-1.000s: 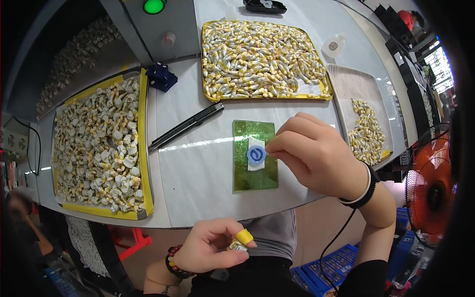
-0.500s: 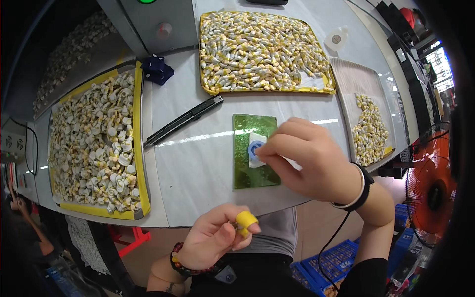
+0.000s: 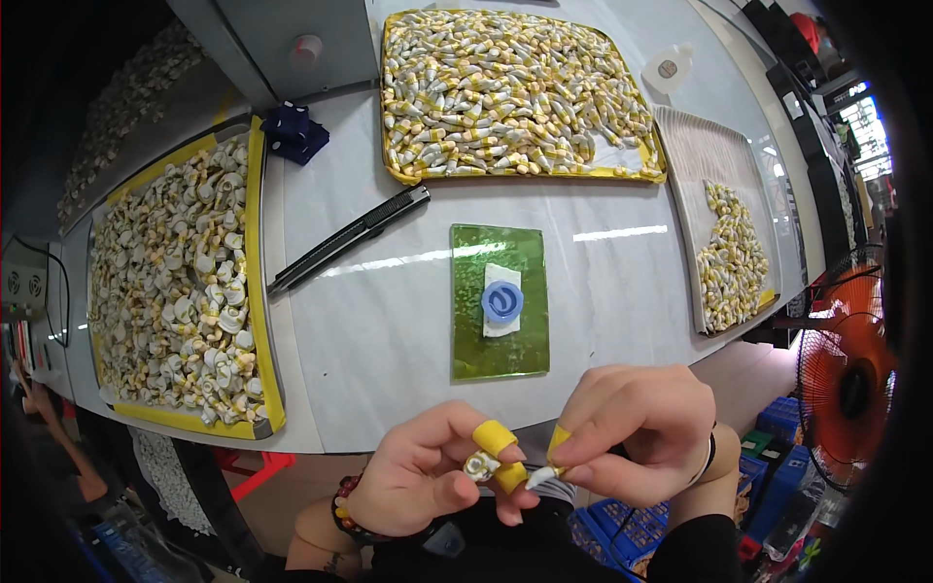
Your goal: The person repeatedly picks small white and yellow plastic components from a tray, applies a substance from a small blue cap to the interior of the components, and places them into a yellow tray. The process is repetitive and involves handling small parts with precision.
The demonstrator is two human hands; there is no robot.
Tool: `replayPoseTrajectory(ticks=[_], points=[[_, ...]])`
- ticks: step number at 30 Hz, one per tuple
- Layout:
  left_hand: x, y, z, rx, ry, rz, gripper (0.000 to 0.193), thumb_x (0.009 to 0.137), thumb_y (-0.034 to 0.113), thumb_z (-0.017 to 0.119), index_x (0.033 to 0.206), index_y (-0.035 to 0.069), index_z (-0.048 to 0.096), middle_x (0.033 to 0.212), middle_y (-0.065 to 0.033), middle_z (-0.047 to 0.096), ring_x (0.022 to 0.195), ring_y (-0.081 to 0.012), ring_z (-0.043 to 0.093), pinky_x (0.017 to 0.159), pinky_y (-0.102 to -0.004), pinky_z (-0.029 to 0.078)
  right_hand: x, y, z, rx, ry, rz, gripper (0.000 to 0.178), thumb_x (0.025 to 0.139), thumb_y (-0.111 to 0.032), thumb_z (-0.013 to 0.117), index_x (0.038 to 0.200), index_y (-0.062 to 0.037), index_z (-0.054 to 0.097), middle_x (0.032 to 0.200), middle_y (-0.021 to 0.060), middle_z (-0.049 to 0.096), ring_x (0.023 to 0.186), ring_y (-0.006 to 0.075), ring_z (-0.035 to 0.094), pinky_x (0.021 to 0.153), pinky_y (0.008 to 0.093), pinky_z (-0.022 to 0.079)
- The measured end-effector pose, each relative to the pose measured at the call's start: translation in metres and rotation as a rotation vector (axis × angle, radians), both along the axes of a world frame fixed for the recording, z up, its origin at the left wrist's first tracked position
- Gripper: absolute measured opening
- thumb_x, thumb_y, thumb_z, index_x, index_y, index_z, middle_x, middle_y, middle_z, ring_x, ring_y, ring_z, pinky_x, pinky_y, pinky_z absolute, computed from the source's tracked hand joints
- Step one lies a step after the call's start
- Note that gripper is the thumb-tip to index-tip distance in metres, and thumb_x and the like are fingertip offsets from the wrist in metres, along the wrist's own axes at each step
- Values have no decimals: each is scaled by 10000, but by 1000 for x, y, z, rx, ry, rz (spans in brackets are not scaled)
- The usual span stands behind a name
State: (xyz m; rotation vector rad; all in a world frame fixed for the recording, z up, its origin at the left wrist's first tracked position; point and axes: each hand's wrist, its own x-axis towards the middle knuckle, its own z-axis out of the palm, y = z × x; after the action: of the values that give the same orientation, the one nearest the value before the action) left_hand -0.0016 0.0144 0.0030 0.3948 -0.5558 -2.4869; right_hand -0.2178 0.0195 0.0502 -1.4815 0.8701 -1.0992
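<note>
My left hand, with yellow bands wrapped on its fingers, holds a small round white piece between thumb and fingers. Close beside it, my right hand pinches a small tapered white piece between thumb and forefinger; yellow also shows at those fingertips. The two pieces are near each other but look apart. Beyond the hands lies a green rectangular plate. On it rests a white pad carrying a round blue ring-shaped holder.
Yellow-edged trays of small white-and-yellow pieces stand at the left and back. A grey tray at right holds more. A black utility knife, dark blue cloth and white bottle lie around. An orange fan stands far right.
My right hand has moved from the blue holder back toward me, beside my left hand, and now shows a tapered white piece. A round white piece now shows in my left hand.
</note>
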Motion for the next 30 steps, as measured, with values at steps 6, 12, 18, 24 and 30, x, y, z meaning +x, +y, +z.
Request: replayPoseTrajectory(ticks=[6,12,18,24,30], points=[[-14,4,-13,-43,89,114,339,835,220,671,1068,1,557,1064,-133,585,946,-201,590,836,-332,485,2,-6,8,-41,31,-30,157,629,62,712,765,-1,666,709,99,659,616,197,606,561,271,478],[-8,-3,-4,145,54,-47,378,814,237,695,1068,-13,569,1019,-114,604,865,-170,608,807,-313,497,-2,-11,6,-322,216,-9,164,719,56,651,880,25,657,778,82,646,665,197,611,596,261,482],[-5,-4,-6,167,68,-162,439,823,362,670,992,-21,538,858,-100,628,750,-151,622,726,-286,518,6,-14,17,-432,383,-35,77,703,-27,668,777,-36,686,762,55,645,616,169,604,534,238,485],[-4,-5,-8,254,126,-276,439,846,391,631,967,-13,510,793,-89,612,730,-146,616,681,-280,522,10,-16,23,-460,458,-17,98,695,-65,649,772,-45,707,787,54,654,647,163,613,528,221,479],[-7,-6,-6,284,178,-298,394,879,367,592,960,-9,508,804,-85,610,725,-135,611,681,-276,523,10,-17,21,-548,497,30,121,692,-63,644,791,-24,702,793,75,653,664,177,618,545,233,492]])
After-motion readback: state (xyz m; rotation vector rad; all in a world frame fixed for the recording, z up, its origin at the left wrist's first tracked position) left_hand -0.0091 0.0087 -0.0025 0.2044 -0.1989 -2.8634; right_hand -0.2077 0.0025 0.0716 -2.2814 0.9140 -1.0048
